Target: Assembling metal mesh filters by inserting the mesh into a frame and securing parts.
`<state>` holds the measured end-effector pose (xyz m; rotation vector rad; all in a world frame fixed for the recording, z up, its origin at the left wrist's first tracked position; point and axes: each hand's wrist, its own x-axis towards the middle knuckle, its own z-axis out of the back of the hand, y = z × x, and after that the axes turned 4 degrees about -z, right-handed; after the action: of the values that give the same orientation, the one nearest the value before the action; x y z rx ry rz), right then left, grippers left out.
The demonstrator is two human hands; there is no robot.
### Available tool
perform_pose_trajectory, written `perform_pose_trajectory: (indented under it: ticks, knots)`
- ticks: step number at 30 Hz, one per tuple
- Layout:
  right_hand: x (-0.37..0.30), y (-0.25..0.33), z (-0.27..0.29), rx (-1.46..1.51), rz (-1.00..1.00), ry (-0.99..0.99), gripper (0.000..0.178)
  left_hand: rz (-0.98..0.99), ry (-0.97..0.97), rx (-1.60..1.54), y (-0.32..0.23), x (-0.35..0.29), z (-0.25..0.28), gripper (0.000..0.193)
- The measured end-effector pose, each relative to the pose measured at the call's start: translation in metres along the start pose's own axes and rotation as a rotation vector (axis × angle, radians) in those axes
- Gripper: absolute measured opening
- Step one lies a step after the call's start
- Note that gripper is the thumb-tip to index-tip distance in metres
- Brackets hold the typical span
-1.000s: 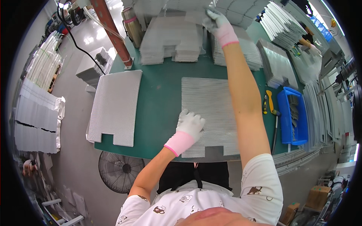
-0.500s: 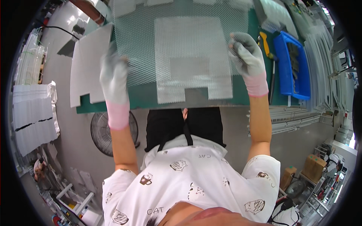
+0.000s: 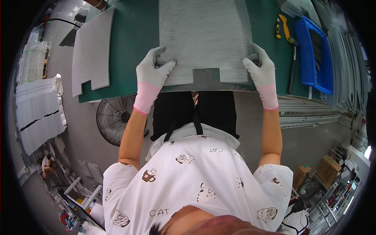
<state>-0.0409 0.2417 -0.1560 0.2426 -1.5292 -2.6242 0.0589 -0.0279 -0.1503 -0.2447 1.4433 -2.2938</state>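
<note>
A silvery mesh panel (image 3: 205, 41) lies in front of me, with a rectangular notch in its near edge. My left hand (image 3: 152, 71), in a white glove with a pink cuff, grips the panel's left edge near its corner, thumb on top. On the opposite edge my right hand (image 3: 261, 70), gloved the same way, has its thumb and fingers closed around the mesh. Some fingertips of both hands are hidden. The panel's far end runs out of the picture at the top. Under it is a green-topped table (image 3: 135, 27).
Another notched grey panel (image 3: 94, 51) rests at the table's left. To the right are a yellow-handled tool (image 3: 284, 25), a small yellow-and-black cutter (image 3: 277, 30), a dark rod (image 3: 292, 70) and a blue bin (image 3: 305, 74). A floor fan (image 3: 113, 121) stands below the left edge.
Both hands have moved in from the sides and closed on the panel's edges. The wide mesh sheet that was spread across the table no longer shows on either side. The view has shifted slightly.
</note>
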Motion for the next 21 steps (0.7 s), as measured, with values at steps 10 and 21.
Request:
perform_pose_trajectory:
  ticks: [10, 21]
  knots:
    - [0.006, -0.005, -0.009, -0.183, 0.124, 0.01, 0.057, -0.009, -0.037, 0.07, 0.015, -0.006, -0.002, 0.052]
    - [0.012, 0.017, -0.016, -0.822, 0.034, 0.113, 0.044, -0.136, -0.085, 0.694, 0.005, 0.006, -0.006, 0.087]
